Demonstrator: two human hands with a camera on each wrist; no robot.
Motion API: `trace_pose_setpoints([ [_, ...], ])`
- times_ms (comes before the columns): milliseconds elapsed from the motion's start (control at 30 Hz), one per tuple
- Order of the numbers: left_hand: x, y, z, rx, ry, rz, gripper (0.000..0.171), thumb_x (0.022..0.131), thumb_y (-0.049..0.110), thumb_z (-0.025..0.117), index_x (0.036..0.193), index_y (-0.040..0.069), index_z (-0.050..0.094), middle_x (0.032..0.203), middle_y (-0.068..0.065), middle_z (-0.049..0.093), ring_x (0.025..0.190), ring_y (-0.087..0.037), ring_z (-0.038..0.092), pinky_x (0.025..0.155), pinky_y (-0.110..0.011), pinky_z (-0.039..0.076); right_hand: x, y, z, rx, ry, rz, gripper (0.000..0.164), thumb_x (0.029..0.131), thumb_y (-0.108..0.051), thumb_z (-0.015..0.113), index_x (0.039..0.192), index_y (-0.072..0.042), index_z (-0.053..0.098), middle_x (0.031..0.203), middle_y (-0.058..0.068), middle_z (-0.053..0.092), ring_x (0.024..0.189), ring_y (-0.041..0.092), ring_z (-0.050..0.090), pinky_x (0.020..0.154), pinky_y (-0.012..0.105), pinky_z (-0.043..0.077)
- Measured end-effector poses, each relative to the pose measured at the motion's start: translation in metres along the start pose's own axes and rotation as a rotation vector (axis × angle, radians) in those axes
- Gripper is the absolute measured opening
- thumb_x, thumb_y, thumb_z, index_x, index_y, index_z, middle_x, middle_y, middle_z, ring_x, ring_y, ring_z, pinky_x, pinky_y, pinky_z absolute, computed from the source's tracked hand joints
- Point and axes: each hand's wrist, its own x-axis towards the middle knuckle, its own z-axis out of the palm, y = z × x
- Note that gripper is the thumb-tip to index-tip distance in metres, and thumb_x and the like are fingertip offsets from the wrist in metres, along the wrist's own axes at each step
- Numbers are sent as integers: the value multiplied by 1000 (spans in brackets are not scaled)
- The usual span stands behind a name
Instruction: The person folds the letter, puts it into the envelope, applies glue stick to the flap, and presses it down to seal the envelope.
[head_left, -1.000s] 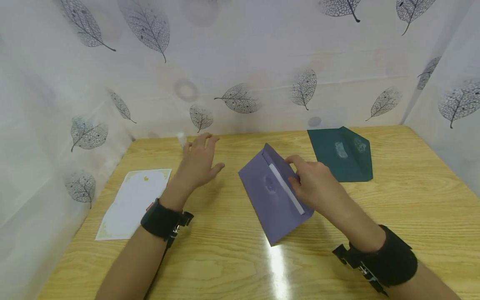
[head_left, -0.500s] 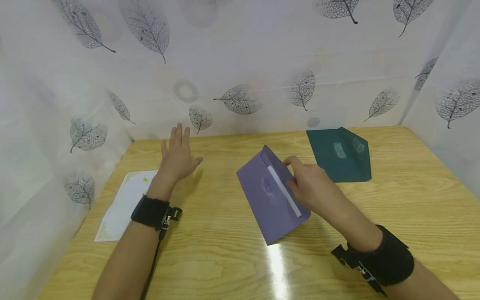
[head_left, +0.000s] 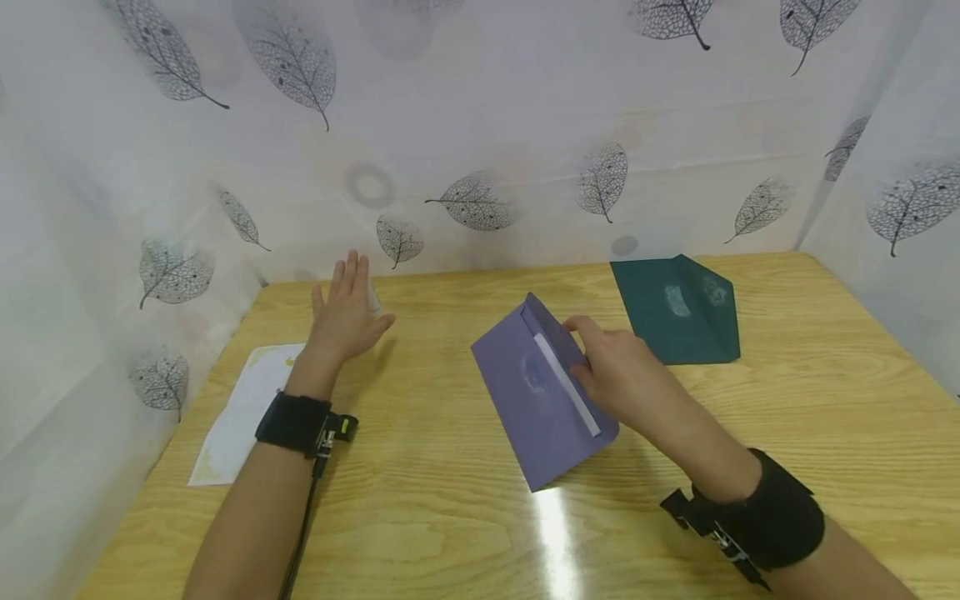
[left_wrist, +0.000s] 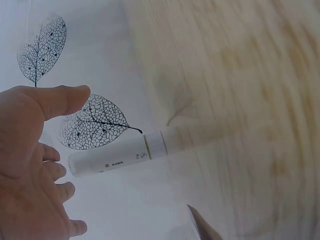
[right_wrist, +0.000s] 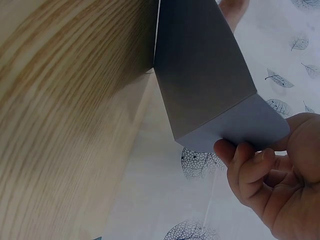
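Observation:
My right hand point(head_left: 626, 371) pinches the flap of a purple envelope point(head_left: 517, 400), fingers on one side and thumb on the other. The envelope is tilted up off the table, and the edge of a white sheet point(head_left: 567, 385) shows along its opening. In the right wrist view the envelope point(right_wrist: 205, 65) hangs from the curled fingers point(right_wrist: 250, 170). My left hand point(head_left: 347, 317) is spread with straight fingers at the far left. Close to it stands a white capped tube like a glue stick point(left_wrist: 115, 156), mostly hidden behind the hand in the head view; no grip on it shows.
A white sheet with yellow corner ornaments point(head_left: 240, 417) lies at the left, partly under my left forearm. At the back right lies a dark green envelope point(head_left: 678, 312) with its flap unfolded. A leaf-patterned curtain point(head_left: 480, 125) borders the wooden table point(head_left: 420, 500).
My left hand has moved left, beside the white tube, with its fingers straightened. The right hand and the purple envelope have stayed nearly still.

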Motion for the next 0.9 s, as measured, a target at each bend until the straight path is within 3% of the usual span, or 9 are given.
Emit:
trace_pose_setpoints([
  [233,0,-3,1,3,-20,-3,97,97,37,62,160,8,-7,168,-15,-5,154,-39,-3,115,-71,-7,1,-1,1,-19,11,-12,44,87,0,71,128,-1,54,76,9,65,62,15,59,53,28,48],
  [333,-1,-3,1,-9,7,-1,90,98,33,61,160,5,2,167,-18,4,152,-42,7,115,-72,-1,1,-1,1,-17,5,-9,44,87,0,71,128,-1,54,75,8,64,61,15,58,53,28,47],
  [500,-1,-2,1,-69,78,18,62,103,21,51,153,-4,26,156,-29,22,131,-48,44,107,-64,35,0,-1,1,15,-13,-9,47,88,1,69,132,-1,50,72,6,62,57,13,55,51,26,45],
  [600,-2,-1,1,-115,71,16,49,105,15,43,148,-7,33,149,-33,29,119,-48,52,98,-57,48,-1,-1,1,36,-21,-6,51,88,2,68,135,-1,47,70,5,61,54,12,54,50,26,44],
  [733,-5,1,-1,-147,30,2,43,106,11,41,145,-7,38,145,-33,37,127,-47,47,105,-56,44,-2,0,1,42,-30,-9,52,88,2,68,135,-1,47,70,5,61,55,12,54,50,26,44],
  [900,-8,7,-6,-132,31,19,41,104,14,49,141,-5,45,142,-31,46,128,-46,47,107,-58,41,-2,1,1,40,-40,-26,52,87,3,70,134,-1,47,68,4,60,55,12,54,50,26,44],
])
